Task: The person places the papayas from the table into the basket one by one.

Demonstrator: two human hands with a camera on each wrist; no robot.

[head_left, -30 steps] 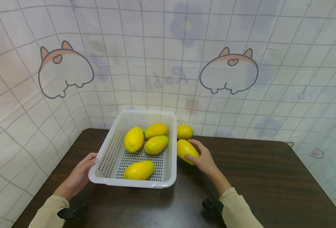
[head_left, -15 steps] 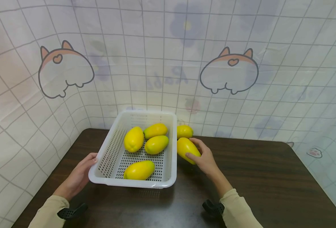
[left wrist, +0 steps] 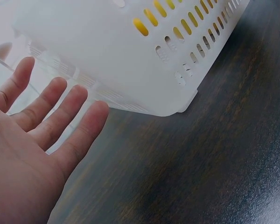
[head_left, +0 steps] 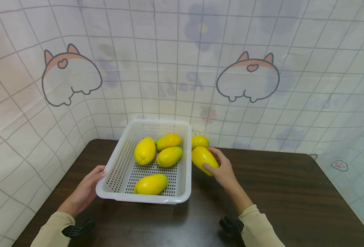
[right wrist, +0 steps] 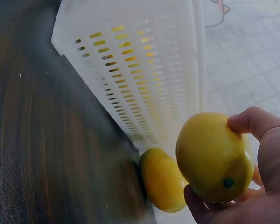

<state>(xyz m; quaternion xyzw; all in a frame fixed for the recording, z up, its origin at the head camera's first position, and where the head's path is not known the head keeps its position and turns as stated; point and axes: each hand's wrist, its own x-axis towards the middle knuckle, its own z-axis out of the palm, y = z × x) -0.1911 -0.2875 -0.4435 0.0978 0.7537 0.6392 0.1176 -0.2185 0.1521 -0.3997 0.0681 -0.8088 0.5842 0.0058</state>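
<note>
A dark wood-grain worktop (head_left: 277,192) carries everything, backed by a tiled cloth with cartoon prints. On its left half sits a white slotted basket (head_left: 124,164), its long axis running away from the person toward the backdrop. Four yellow mangoes lie inside: one near the front wall (head_left: 150,184), lying crosswise, and three further back (head_left: 144,151) (head_left: 169,156) (head_left: 168,141).

The left hand (head_left: 87,188) lies against the basket's front left corner, fingers straight and relaxed, gripping nothing; the left wrist view shows the palm (left wrist: 37,135) open just under the rim.

The right hand (head_left: 223,171) grasps a mango (head_left: 203,160) just right of the basket's right wall, thumb and fingers curled round it. The fruit is lifted off the worktop, as the right wrist view shows. Its long axis is tilted, the far end pointing up and toward the basket, the near end in the palm. Another mango (head_left: 200,141) lies behind it on the worktop, beside the basket's wall.
</note>
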